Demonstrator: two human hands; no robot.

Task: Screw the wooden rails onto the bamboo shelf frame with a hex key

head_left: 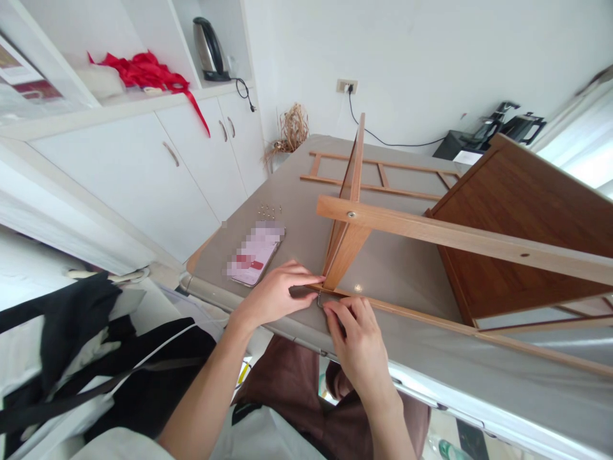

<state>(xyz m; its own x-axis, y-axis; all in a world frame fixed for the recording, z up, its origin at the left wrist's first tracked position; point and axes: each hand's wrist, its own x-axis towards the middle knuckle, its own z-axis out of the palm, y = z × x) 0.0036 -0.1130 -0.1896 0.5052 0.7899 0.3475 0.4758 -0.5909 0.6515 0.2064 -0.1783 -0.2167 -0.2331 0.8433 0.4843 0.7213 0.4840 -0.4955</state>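
Note:
A light wooden frame point(352, 249) stands on the table, its lower corner near the front edge. My left hand point(280, 291) is closed at that corner, thumb and index finger on either side of the end of the lower rail point(407, 314). My right hand point(357, 326) pinches a small bent hex key point(319, 299) just in front of the same corner. The key's tip is too small to make out against the wood. Along the frame's upper rail point(460, 236) a metal bolt head point(351, 215) shows near the left end.
A phone point(257, 252) lies left of my hands, with several small screws point(271, 211) beyond it. A slatted wooden ladder-like piece point(383, 176) lies flat behind the frame. A dark brown panel point(531, 236) leans at the right. A grey-covered table point(407, 275) carries these.

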